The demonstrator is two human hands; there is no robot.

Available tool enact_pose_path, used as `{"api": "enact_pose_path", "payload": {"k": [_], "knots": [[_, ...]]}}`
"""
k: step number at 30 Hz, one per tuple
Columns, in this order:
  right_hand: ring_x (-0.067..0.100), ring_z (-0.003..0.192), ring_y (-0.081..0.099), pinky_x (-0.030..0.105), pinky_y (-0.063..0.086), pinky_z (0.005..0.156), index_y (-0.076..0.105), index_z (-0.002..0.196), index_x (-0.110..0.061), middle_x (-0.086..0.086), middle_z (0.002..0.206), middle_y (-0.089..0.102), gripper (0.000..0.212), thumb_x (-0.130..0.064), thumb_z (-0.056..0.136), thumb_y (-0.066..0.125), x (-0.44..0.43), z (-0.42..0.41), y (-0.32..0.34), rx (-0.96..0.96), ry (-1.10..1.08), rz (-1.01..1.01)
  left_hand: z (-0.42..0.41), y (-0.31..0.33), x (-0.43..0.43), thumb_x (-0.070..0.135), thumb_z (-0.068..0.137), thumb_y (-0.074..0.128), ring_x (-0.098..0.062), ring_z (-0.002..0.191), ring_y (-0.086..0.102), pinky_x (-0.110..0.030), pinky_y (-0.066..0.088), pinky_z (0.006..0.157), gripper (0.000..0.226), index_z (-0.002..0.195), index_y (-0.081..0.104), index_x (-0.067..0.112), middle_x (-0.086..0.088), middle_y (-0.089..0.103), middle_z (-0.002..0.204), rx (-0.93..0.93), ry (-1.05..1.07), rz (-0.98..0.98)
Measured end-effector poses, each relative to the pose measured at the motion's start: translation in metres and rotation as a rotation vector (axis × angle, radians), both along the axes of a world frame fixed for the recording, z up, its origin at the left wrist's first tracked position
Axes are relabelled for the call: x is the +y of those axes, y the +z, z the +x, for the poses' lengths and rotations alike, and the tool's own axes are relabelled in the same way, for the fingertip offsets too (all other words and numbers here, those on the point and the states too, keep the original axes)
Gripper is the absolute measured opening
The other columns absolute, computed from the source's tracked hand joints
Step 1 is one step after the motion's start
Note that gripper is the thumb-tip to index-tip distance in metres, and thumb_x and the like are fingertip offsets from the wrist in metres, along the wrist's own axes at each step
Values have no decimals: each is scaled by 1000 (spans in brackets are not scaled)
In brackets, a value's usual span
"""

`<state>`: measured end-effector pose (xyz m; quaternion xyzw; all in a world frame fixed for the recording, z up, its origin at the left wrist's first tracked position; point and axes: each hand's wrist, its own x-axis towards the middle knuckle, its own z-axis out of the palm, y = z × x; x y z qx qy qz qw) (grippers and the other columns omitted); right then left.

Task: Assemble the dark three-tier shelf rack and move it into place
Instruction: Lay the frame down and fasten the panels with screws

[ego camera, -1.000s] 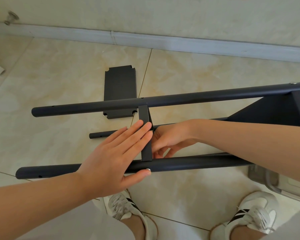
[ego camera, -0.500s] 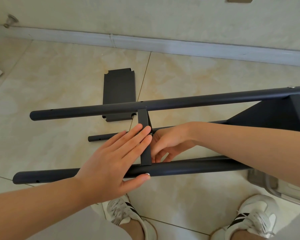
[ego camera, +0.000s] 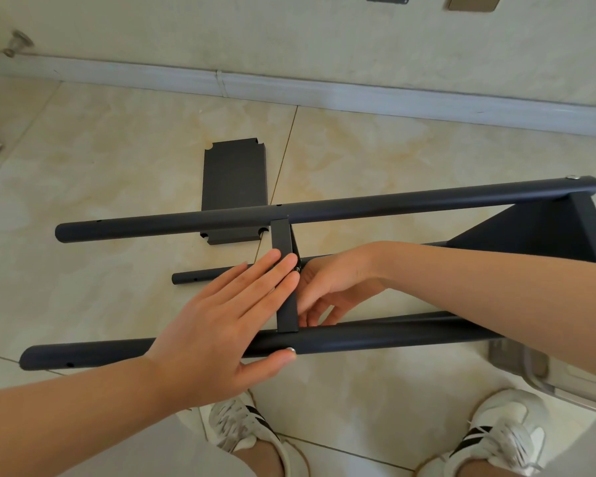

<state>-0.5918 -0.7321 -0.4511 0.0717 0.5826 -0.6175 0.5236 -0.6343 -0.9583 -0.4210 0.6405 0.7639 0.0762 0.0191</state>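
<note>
Floor (ego camera: pixel 117 173): beige marbled tiles with thin grout lines. The rack (ego camera: pixel 427 201) lies on its side on it, poles running left-right. One loose shelf panel (ego camera: pixel 234 180) lies flat on the tiles, its near end under the far pole. White shoes stand nearest: left shoe (ego camera: pixel 234 428), right shoe (ego camera: pixel 496 432). Pale object (ego camera: pixel 516 366) beside the right shoe, can't identify.

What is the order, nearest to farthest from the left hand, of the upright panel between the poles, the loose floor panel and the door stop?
1. The upright panel: the left hand presses on it.
2. The loose floor panel: lying flat, ahead of the hand.
3. The door stop: far off, upper left.
</note>
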Motion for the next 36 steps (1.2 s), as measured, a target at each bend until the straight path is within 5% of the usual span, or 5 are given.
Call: {"api": "enact_pose_path", "payload": {"k": [4,10,16,36], "knots": [[16,83,64,38,52,92,74,83,-14,2,85,70,18,-13,96,61,5,1,-3,-2,2,10,0,0,0,58,98,46,-20,154,21,-34,22,123,75,153,35,9,-5,29,164,2,0,-4],[19,93,64,38,53,92,71,100,-12,6,98,69,14,-21,94,62,-4,2,-9,6,-11,-17,0,0,-1,58,98,46,-20,154,22,-37,26,121,75,154,34,9,-5,29,164,-7,2,-8],[13,83,64,31,54,83,72,95,-13,-1,87,70,14,-23,96,62,6,5,-6,2,-24,-11,-1,-1,0,58,98,47,-20,154,22,-39,28,120,75,154,35,9,-5,29,164,-13,6,-10],[20,87,58,42,49,96,67,99,-8,5,86,66,12,-16,97,59,0,4,-6,-14,-22,-22,-1,-2,0,58,97,48,-21,153,23,-39,29,119,76,153,36,8,-5,30,163,-15,2,-3]]}}
